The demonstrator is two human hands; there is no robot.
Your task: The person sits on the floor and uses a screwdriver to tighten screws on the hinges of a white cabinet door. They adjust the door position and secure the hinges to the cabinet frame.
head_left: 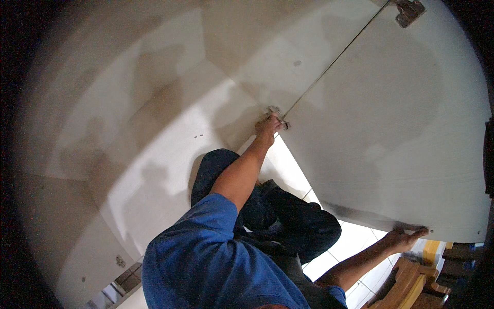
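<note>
My left hand (pixel 267 127) has its fingers closed at a metal hinge (pixel 285 124) on the inner corner of a pale door panel (pixel 391 165); exactly what the fingertips grip is partly hidden. My right hand (pixel 404 240) holds the panel's lower edge at the bottom right, thumb and fingers around it. A second metal hinge (pixel 407 13) sits on the panel's seam at the top right. Around my left arm are the pale inner walls (pixel 154 118) of a cabinet-like space, with shadows across them.
My folded legs (pixel 303 226) in dark trousers are between my arms. White floor tiles (pixel 327 262) show beneath the panel. Wooden pieces (pixel 404 288) lie at the lower right beside my right forearm. A small metal fitting (pixel 121 261) is on the lower-left wall, near a gap.
</note>
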